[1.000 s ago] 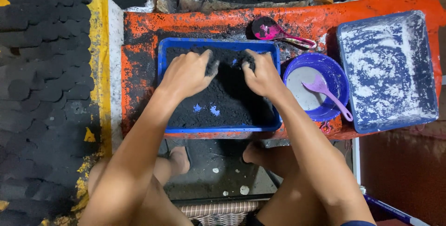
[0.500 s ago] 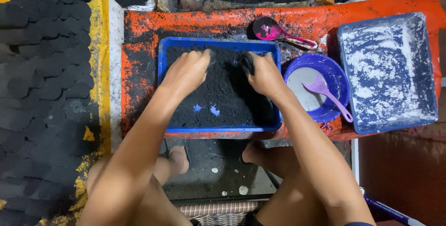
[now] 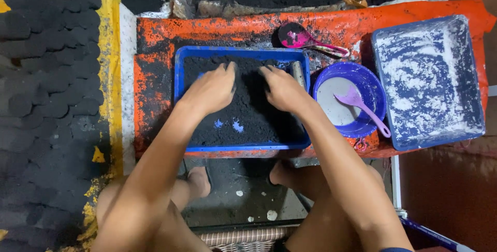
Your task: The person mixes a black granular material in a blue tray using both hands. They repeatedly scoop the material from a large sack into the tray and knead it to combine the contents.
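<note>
Hands both rest palm-down in the blue tray (image 3: pixel 178 83) on the orange table (image 3: pixel 155 39). Left hand (image 3: pixel 209 90) and right hand (image 3: pixel 282 89) lie with fingers spread and pressed into black powder (image 3: pixel 248 120), gripping nothing. Purple bowl (image 3: pixel 362 127) with a lilac spoon (image 3: pixel 357 103) sits just right of the tray.

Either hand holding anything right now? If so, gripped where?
Neither visibly holds anything: left hand and right hand press palm-down into black powder in the blue tray.

Bowl (image 3: pixel 349 99) right of tray (image 3: pixel 242 146) (spoon (image 3: pixel 362 108) inside)
</note>
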